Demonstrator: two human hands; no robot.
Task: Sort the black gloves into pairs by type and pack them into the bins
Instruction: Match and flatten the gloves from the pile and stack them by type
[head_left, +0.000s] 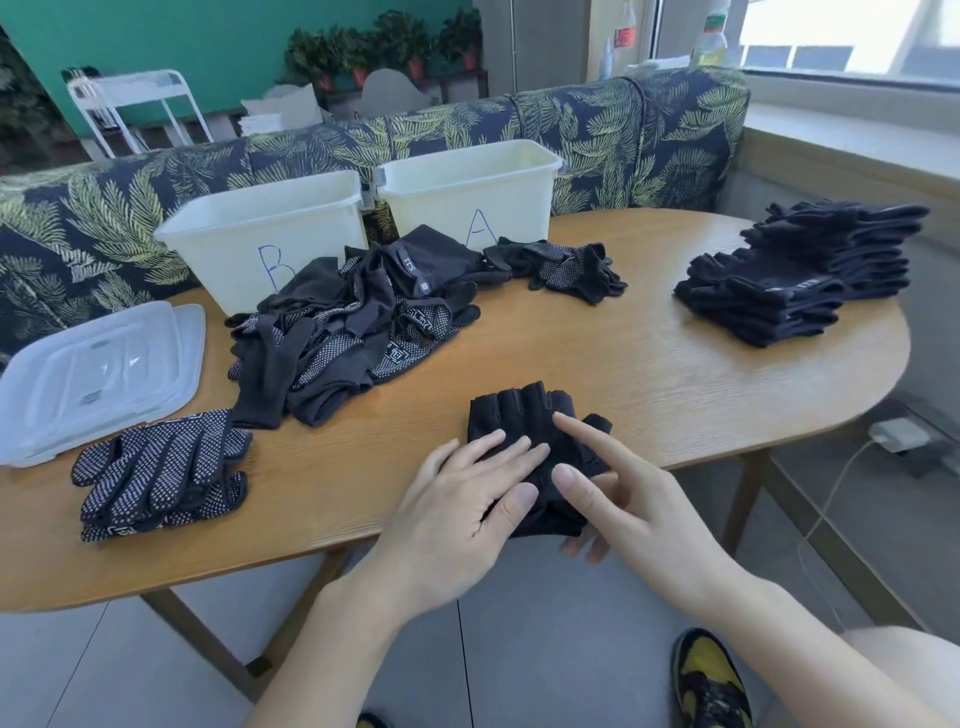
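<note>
Home nook w/ sofa (623, 130), plants (384, 47)

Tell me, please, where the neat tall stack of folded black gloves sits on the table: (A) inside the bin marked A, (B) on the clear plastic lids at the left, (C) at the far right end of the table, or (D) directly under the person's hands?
C: the folded stack rests on the bare wooden table at its far right end, apart from both bins and the loose pile.

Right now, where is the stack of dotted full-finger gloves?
In the head view the stack of dotted gloves lies at the table's near left edge, just in front of the clear plastic lids and left of the left hand.
</note>
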